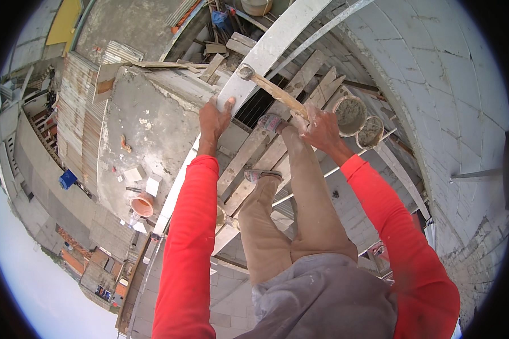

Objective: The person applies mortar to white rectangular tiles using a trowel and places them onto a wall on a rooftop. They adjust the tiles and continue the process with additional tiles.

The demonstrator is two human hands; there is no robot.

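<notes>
My right hand is closed round the wooden handle of a hammer. The hammer's head is at or just above a long pale board; whether it touches cannot be told. This board runs from the top of the view down to the lower left. My left hand grips the board's edge, thumb on the near face, a little below the hammer's head. Its far fingers are partly hidden.
Below me, my sandalled feet stand on scaffold planks with gaps between them. Two buckets of wet mortar stand right, near a block wall. Left lies a concrete slab with an orange bucket. Rooftops lie far below.
</notes>
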